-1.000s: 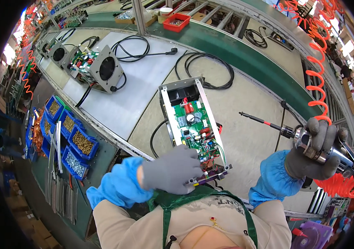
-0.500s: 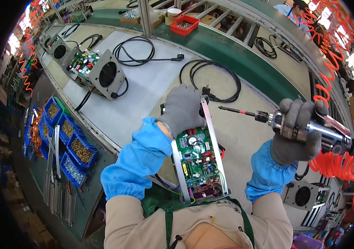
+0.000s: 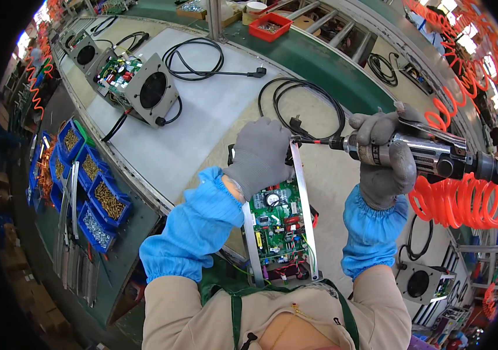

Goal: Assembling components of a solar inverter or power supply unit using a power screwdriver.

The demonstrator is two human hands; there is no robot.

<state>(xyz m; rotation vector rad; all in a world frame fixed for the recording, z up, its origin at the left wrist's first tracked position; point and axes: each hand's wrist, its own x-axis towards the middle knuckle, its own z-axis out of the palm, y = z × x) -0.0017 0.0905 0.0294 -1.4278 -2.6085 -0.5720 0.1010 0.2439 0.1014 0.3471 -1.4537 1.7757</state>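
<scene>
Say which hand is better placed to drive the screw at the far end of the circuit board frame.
Likely the right. The right hand grips the power screwdriver, whose bit points at the far end of the frame. The left hand lies flat over that end, steadying it, with no tool.

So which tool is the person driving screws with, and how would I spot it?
Start at the green circuit board in its metal frame in front of the person. The left hand presses on its far end; the right hand holds the power screwdriver level there. It alone has a thin bit and an orange coiled hose.
</scene>
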